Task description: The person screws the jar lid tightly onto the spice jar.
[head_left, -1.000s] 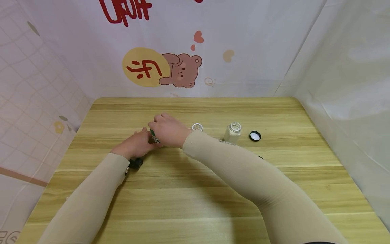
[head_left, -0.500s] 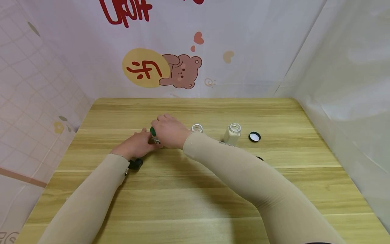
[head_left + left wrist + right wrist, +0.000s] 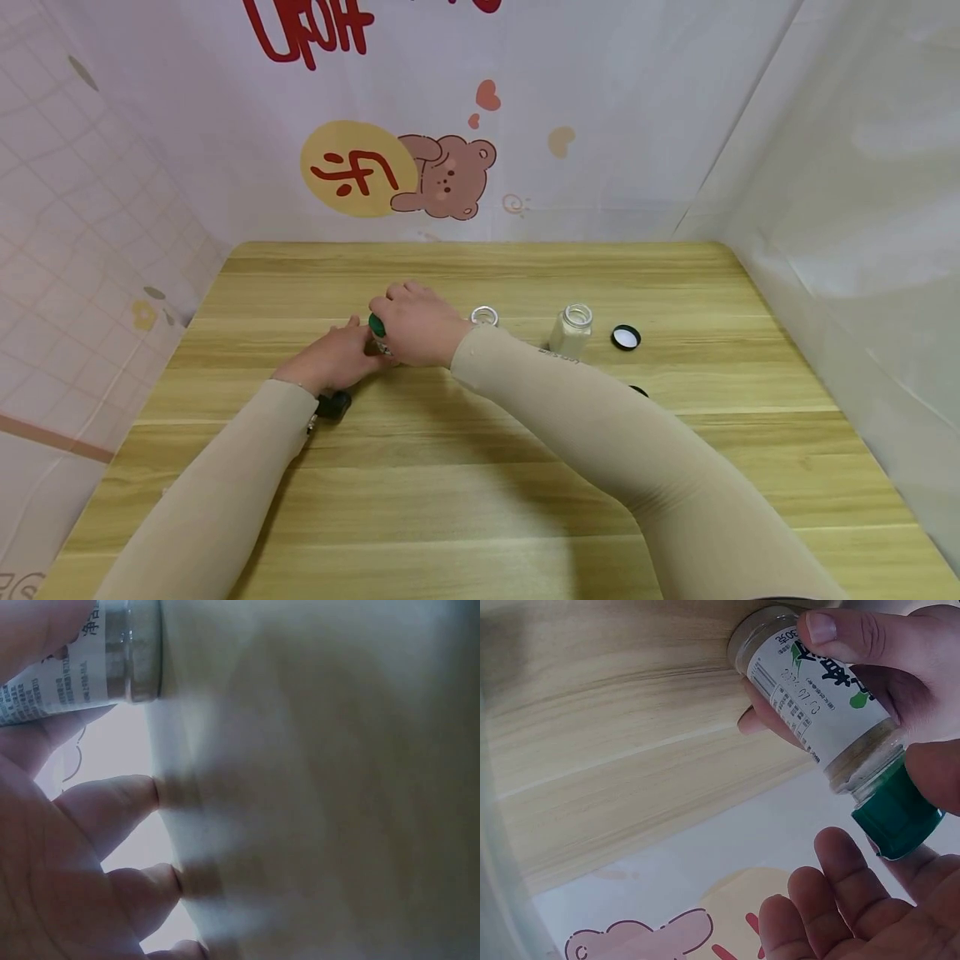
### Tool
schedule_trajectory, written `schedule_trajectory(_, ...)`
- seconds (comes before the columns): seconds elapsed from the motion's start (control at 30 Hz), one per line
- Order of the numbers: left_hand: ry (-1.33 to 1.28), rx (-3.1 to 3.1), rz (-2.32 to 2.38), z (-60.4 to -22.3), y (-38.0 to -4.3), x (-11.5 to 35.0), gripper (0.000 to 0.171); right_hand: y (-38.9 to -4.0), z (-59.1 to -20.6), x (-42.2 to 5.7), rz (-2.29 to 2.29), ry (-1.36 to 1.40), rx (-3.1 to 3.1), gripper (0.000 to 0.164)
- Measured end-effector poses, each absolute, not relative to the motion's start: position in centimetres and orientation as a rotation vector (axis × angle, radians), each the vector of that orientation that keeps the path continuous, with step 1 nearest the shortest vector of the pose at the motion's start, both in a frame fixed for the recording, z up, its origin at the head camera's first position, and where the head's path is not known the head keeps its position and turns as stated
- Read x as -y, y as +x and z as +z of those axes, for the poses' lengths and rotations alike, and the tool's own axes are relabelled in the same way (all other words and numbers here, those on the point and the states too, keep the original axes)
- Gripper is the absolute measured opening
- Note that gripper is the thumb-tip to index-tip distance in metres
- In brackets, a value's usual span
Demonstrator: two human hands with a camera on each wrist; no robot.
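Observation:
A seasoning bottle [image 3: 817, 705] with a white printed label and brownish contents stands at the left part of the table, tilted in the right wrist view. My left hand [image 3: 336, 357] grips its body low down, thumb on one side and a finger on the other. In the left wrist view, the other fingers of the left hand [image 3: 45, 840] spread away, tips at the table. My right hand [image 3: 422, 325] pinches the green cap [image 3: 900, 814] between thumb and forefinger, its remaining fingers loosely bent. The cap sits on the bottle's neck. From the head view, both hands hide most of the bottle.
An open glass jar [image 3: 572, 333] with pale contents stands right of centre, beside an upturned black lid [image 3: 626, 337]. Another open jar [image 3: 484, 316] is partly behind my right wrist. A dark rim [image 3: 638, 391] shows past the right sleeve. A black device [image 3: 333, 406] sits at my left wrist.
My right hand has shifted slightly around the cap, and more green shows beside its fingers than a second ago. The left hand has stayed in place.

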State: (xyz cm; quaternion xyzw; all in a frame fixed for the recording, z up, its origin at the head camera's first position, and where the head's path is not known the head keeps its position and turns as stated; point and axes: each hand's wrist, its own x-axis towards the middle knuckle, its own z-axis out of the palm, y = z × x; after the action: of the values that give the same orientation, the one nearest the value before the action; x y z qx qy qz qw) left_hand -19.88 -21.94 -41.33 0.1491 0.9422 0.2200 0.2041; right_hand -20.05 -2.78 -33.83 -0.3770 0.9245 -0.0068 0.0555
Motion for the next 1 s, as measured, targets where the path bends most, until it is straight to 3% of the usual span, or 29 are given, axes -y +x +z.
schedule_trajectory(0.73,0.419,-2.615,0.607,-41.38,-19.89,22.02,0.076,-19.99,-33.95,2.81,0.002,-1.172,-2.825,0.041)
schedule_trajectory(1.0,0.403,-2.614,0.612,-41.38,-20.03,21.92,0.074,-20.06,-33.80,2.67,-0.100,-1.150,-2.783,0.034)
